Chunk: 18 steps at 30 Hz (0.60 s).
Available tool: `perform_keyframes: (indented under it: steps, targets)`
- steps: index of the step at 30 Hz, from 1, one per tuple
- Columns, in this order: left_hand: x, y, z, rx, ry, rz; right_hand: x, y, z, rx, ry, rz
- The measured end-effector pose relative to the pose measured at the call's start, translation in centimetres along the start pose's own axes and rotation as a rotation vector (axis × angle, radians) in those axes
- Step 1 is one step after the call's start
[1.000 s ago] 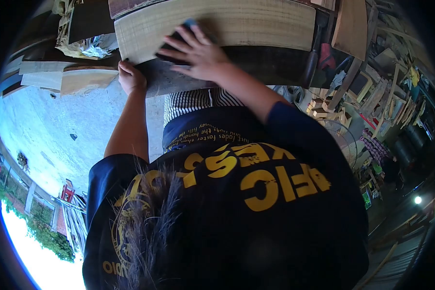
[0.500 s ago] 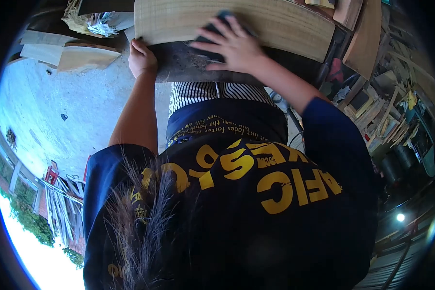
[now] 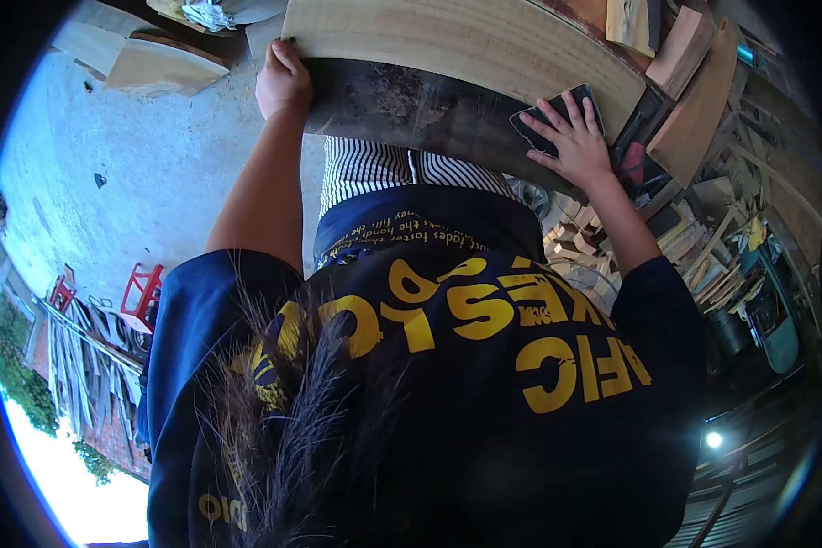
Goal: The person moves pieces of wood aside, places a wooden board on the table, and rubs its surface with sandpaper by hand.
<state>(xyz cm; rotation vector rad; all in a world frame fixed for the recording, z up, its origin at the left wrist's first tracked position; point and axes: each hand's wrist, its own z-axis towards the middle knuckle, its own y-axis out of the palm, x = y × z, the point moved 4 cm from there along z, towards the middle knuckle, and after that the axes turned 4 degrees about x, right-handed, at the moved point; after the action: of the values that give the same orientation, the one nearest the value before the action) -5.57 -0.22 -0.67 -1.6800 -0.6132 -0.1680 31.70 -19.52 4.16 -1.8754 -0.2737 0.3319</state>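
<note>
1. At the top of the view, in front of our body, the pale plank (image 3: 447,41) lies across, with its dark rough edge (image 3: 402,105) turned toward us. This is the piece we are working on.
2. On the right end of the plank, at its near edge, sits the dark sanding pad (image 3: 546,117). Our right hand (image 3: 577,146) lies on it with the fingers spread flat, so it presses the pad down and does not clasp it.
3. Our left hand (image 3: 283,82) is closed around the left end of the plank, fingers curled over the corner, and it steadies the wood.
4. To do this step well, we judge that the pressure should be even under the whole palm, not only under the fingertips, because the pad here hangs partly over the edge and may tip or round the corner.
5. We think the strokes should follow the grain along the length of the plank, and the left hand should hold firmly so that the board does not slide.
6. Just beside the right hand stand more wooden blocks (image 3: 685,55), so a stroke in that direction should be short, or the knuckles may hit them.
7. Further out, offcuts (image 3: 160,64) lie on the concrete floor (image 3: 128,173) on the left, well apart from both hands.
</note>
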Motion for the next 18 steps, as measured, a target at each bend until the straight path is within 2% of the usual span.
perform_keyframes:
  steps: [2, 5, 9, 11, 15, 18]
  targets:
    - [-0.1, 0.1, 0.0, -0.004, -0.001, 0.004, -0.6, -0.3, 1.1, 0.029, -0.044, -0.006]
    - [-0.1, 0.0, 0.1, -0.003, 0.01, 0.013, -5.0, -2.8, 7.7, 0.046, -0.107, 0.039]
    - [0.0, -0.1, 0.1, 0.044, 0.047, -0.003, -11.1, -4.3, 17.0, 0.27, -0.164, 0.137]
    - [-0.2, -0.2, 0.2, 0.024, 0.03, 0.002, -12.1, -7.1, 20.2, 0.289, -0.152, 0.23]
    - [-0.1, -0.2, 0.1, -0.01, 0.018, 0.022, -10.2, -7.0, 18.3, 0.301, -0.185, 0.293]
    - [0.0, -0.2, 0.0, -0.023, -0.008, 0.033, -5.3, -3.7, 11.5, 0.194, -0.096, 0.088]
